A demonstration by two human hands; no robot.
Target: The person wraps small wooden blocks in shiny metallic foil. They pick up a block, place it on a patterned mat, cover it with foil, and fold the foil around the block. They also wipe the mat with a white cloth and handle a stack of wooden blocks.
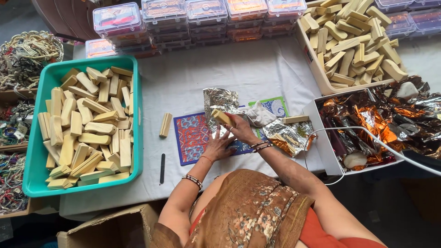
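My right hand (240, 128) grips a pale wooden block (222, 117), pressing it onto a crinkled sheet of silver foil (219, 102). My left hand (217, 146) lies flat with spread fingers on the lower edge of that foil, over a red and blue patterned mat (191, 136). A white cloth (260, 115) lies just right of my right hand. One loose wooden block (165, 125) rests on the white tablecloth to the left of the mat. A second crumpled foil sheet (287, 135) with an orange underside lies to the right, a block (296, 119) on top of it.
A teal tray (32, 160) of wooden blocks stands at left. A white box (314, 59) of more blocks is at top right, and a box (328, 147) of orange and silver foil at right. Clear lidded containers (202, 18) line the back. A black stick (162, 168) lies near the front. A white cable (367, 138) crosses right.
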